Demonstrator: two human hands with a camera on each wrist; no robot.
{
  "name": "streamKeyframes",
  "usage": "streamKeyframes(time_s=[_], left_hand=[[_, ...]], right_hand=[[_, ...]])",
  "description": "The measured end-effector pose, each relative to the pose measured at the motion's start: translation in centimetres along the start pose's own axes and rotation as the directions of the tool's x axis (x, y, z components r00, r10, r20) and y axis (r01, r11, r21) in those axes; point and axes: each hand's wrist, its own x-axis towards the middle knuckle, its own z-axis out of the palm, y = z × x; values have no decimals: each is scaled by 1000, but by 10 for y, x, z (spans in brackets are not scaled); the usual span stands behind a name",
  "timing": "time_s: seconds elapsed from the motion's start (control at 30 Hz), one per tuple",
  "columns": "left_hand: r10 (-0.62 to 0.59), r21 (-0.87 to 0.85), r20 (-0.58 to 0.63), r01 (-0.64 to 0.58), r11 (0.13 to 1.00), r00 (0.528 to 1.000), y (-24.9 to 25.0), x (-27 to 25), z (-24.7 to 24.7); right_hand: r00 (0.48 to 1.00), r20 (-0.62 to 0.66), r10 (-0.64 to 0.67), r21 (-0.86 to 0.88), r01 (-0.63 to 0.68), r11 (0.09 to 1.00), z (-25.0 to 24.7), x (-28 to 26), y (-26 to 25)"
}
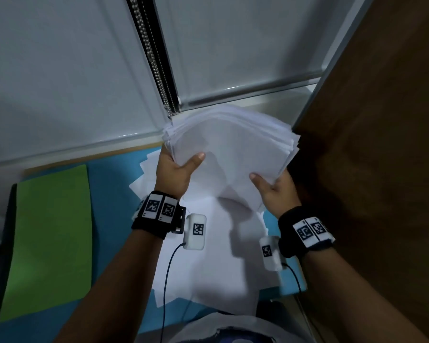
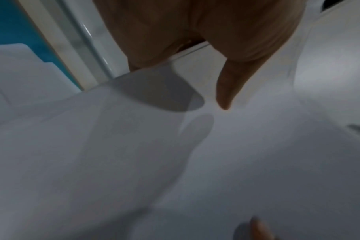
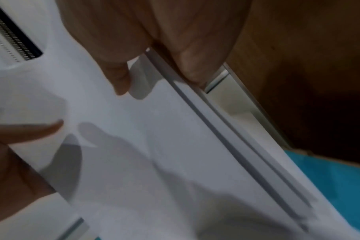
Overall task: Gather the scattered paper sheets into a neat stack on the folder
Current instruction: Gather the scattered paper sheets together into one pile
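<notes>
While both hands grip the paper bundle at frame centre, left hand and right hand pinching its lower corners, loose sheets cover the blue table below; a green folder lies lower left, a brown panel right.

The right side is closed off by a brown wooden panel, just beside the right hand and the lifted bundle of sheets. The far side is blocked by lowered window blinds and a bead chain hanging down to the bundle's far left corner. Open blue table surface is left between the loose sheets spread below the hands and the green folder lying at the left
</notes>
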Motion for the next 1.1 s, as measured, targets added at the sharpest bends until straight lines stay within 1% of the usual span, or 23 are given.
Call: streamKeyframes(time_s=[0.1,0.13,0.23,0.27,0.3,0.33,0.37,0.4,0.43,0.47,0.5,0.53,0.57,0.6,0.67,0.77,0.8,0.83,0.9,0.93,0.97,1.03,1.1], left_hand=[[-99,156,10,96,983,995,-20,-2,2],[-117,182,4,115,977,993,-24,-3,2],[-74,167,37,67,984,997,-24,-4,-5],[-66,193,14,62,979,998,-29,-4,-13],[-62,229,-39,69,971,997,-37,-4,-25],[-82,286,-113,111,952,990,-50,-3,-41],[-131,372,-188,194,908,973,-65,-3,-58],[-195,474,-258,300,828,946,-80,-3,-75],[-274,563,-321,415,714,907,-97,-5,-92],[-348,622,-381,516,588,857,-112,-7,-106],[-400,660,-429,584,473,809,-120,-10,-114],[-427,688,-456,613,387,781,-128,-14,-118],[-428,716,-462,612,337,777,-132,-18,-118],[-419,739,-461,600,308,782,-134,-21,-115],[-410,768,-440,571,288,799,-137,-26,-107],[-455,820,-381,521,236,805,-143,-35,-105],[-484,821,-374,526,223,791,-146,-40,-110],[-519,804,-380,551,223,766,-148,-45,-117],[-584,750,-385,611,255,715,-153,-54,-132],[-602,727,-383,631,272,701,-152,-58,-137],[-606,722,-384,636,275,697,-150,-60,-141],[-579,718,-394,632,290,713,-145,-65,-140],[-542,708,-403,626,325,737,-140,-69,-132]], right_hand=[[995,-25,100,78,-98,992,9,-2,5],[993,-48,109,87,-104,991,9,-2,3],[988,-119,95,84,-85,993,-5,0,-9],[984,-143,105,98,-92,991,-15,-1,-9],[980,-163,117,110,-100,989,-26,-3,-6],[974,-179,140,111,-122,986,-37,-6,-1],[967,-193,169,101,-151,983,-46,-10,5],[957,-206,202,97,-185,978,-54,-16,13],[946,-220,237,96,-221,970,-61,-23,22],[934,-232,273,105,-255,961,-67,-30,31],[918,-248,310,117,-289,950,-72,-37,42],[903,-256,346,127,-323,938,-76,-44,52],[889,-253,383,133,-360,923,-78,-48,62],[876,-242,417,137,-394,909,-79,-52,72],[862,-212,461,115,-446,888,-76,-58,93],[858,-172,485,74,-479,875,-64,-64,116],[858,-155,489,85,-481,872,-60,-66,120],[857,-138,496,91,-488,868,-57,-67,126],[858,-121,499,77,-493,867,-54,-69,132],[861,-114,496,71,-491,868,-52,-69,133],[858,-114,500,66,-496,866,-51,-68,132],[852,-123,509,68,-504,861,-49,-67,129],[852,-138,505,65,-501,863,-47,-66,126]])
